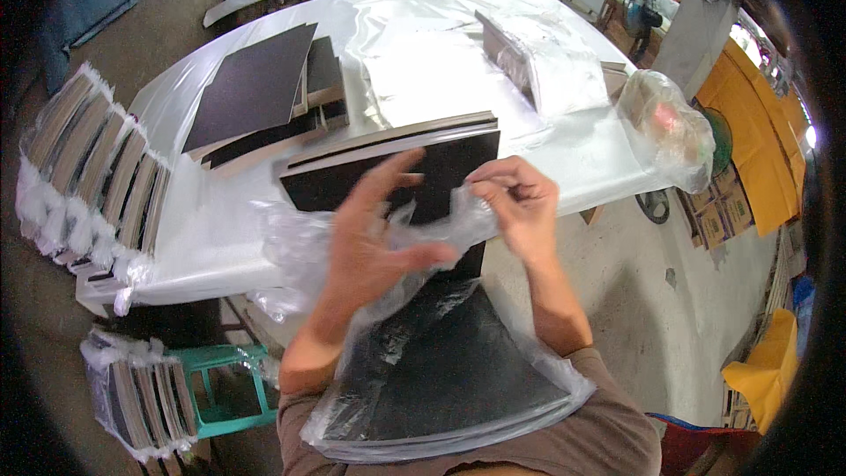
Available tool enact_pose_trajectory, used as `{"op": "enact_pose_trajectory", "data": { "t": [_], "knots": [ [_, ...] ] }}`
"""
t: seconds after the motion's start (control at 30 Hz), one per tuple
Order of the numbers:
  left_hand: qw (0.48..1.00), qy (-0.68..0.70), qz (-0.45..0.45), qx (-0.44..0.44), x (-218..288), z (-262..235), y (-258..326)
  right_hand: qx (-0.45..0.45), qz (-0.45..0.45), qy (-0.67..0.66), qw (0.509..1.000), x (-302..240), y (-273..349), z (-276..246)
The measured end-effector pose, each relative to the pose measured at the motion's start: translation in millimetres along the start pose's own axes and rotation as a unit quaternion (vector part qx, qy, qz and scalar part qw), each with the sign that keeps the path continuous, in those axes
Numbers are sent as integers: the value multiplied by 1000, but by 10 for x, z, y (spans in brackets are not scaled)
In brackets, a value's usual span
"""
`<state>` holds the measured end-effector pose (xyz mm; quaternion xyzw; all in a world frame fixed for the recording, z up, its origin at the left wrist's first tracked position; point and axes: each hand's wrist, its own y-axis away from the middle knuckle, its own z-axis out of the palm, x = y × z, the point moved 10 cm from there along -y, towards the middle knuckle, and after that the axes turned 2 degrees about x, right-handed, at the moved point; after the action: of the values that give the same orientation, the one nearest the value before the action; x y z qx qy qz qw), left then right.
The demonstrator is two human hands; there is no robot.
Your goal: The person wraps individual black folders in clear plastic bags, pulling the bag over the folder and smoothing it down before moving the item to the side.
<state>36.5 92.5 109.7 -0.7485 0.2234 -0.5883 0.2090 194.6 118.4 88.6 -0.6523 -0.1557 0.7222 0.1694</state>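
My left hand (374, 234) and my right hand (520, 203) both pinch the open mouth of a clear plastic bag (441, 229) in front of me. The bag holds a stack of black boards (449, 361) that rests against my chest, its lower end toward me. My left fingers are spread, with the thumb pressed on the film. My right fingertips grip the bag's edge just right of the left hand. Behind the hands another stack of black boards (352, 181) lies on the white table (220, 229).
More black and brown boards (256, 88) lie fanned at the table's left. Bagged board stacks (88, 167) stand along the left edge and on a green stool (220, 388). A bunched clear bag (670, 123) hangs at the table's right corner. Yellow envelopes (758, 150) lie on the floor at right.
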Motion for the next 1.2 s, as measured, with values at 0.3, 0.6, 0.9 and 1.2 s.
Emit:
{"op": "enact_pose_trajectory", "data": {
  "t": [0.3, 0.6, 0.9, 1.2],
  "knots": [
    [993, 93, -21, 63, -311, 118, 71, -2, -250, 291, 923, -277, 154, 245],
    [984, 128, -118, -34, -252, 243, 130, -183, 197, -417, 868, 398, 177, 518],
    [981, 103, -6, 162, -240, -291, 172, -350, -48, -33, 935, 82, 330, 779],
    [938, 139, -92, 304, -1063, -1197, 658, -620, -57, -301, 722, -245, 948, 712]
  ]
}}
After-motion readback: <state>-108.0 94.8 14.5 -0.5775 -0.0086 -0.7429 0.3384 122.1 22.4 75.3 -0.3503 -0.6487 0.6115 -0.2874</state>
